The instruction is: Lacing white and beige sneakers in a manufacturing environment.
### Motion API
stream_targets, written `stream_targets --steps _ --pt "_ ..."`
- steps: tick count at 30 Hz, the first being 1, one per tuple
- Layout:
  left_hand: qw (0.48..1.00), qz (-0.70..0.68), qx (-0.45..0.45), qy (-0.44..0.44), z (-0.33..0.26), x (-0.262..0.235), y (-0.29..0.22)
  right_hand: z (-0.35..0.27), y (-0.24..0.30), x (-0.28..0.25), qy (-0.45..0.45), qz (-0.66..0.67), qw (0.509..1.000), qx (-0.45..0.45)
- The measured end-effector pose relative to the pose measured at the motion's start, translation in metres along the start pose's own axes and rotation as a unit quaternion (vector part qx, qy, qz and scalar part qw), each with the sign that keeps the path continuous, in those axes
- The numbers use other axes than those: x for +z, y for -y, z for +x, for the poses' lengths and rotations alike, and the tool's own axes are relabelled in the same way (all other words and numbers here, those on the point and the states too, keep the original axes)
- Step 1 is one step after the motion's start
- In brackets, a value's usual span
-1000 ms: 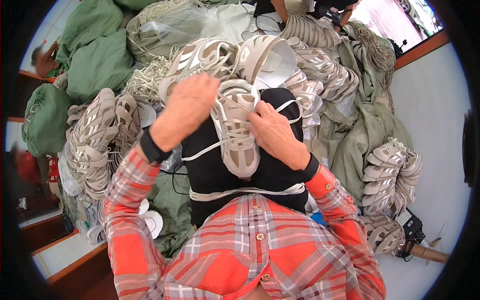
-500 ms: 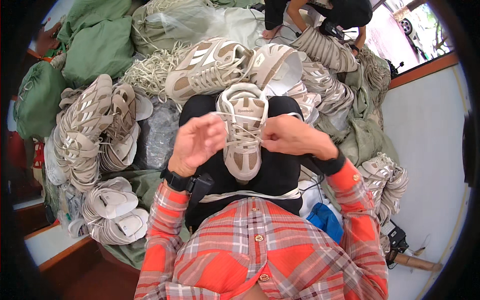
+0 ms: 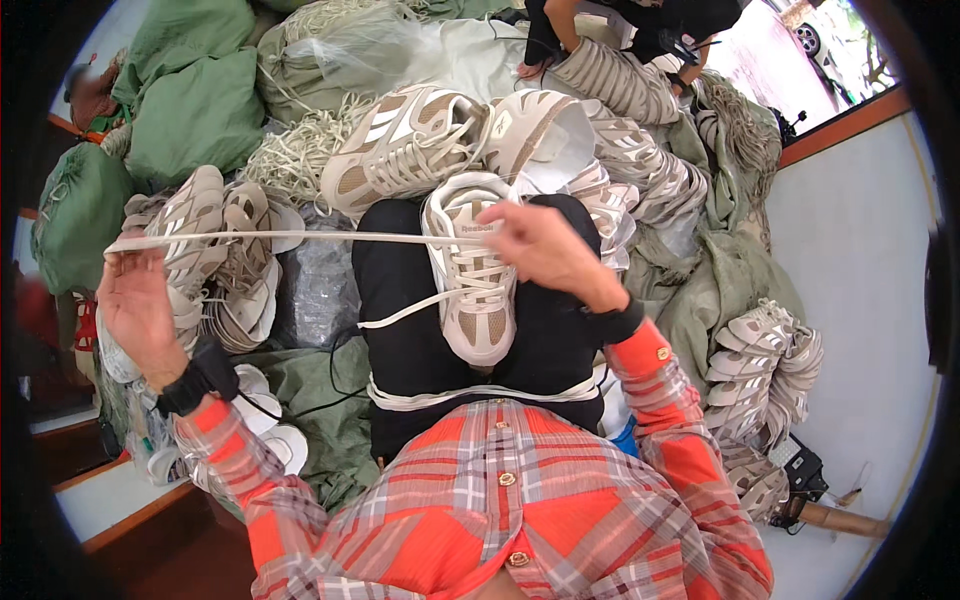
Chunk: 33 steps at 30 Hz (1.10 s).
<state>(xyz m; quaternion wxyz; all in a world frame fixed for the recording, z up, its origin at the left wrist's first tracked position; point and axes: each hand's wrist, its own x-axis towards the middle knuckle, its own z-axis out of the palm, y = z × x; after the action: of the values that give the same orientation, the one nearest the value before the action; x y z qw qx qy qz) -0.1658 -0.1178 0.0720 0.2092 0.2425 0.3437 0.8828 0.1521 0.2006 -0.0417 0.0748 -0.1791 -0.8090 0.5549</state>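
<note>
A beige and white sneaker rests between my black-trousered thighs, toe toward me. Its laces are threaded partway up. One shoelace runs taut across to the left, from the top of the lacing to my left hand, which is raised far out with its fingers closed on the lace. Above the sneaker's tongue, my right hand has its fingers bent in a pinch where the same lace meets the shoe; a slight blur covers the fingertips. The other lace end trails loosely over my left thigh.
More sneakers lie beyond my knees, beside a heap of loose laces. Nested shoe uppers pile up at left, others at right. Green sacks stand far left. White cords cross my lap. Another person works at the far right.
My left hand has swung far left from the sneaker, drawing the lace out straight. My right hand has shifted left over the tongue. The other lace end now hangs loose over my thigh.
</note>
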Motion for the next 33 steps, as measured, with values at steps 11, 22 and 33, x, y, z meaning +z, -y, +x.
stream_targets --steps 11,22,33 --pt "0.882 0.386 -0.249 0.107 -0.07 0.089 0.166 -0.026 0.031 0.073 0.105 -0.237 0.964 -0.055" --pt "0.697 0.678 -0.005 0.235 -0.082 0.088 0.233 0.003 0.018 0.022 -0.14 -0.361 0.899 -0.205" --pt "0.806 0.446 -0.354 0.164 -0.062 0.077 0.239 0.034 -0.006 0.03 -0.082 -0.3 0.923 -0.226"
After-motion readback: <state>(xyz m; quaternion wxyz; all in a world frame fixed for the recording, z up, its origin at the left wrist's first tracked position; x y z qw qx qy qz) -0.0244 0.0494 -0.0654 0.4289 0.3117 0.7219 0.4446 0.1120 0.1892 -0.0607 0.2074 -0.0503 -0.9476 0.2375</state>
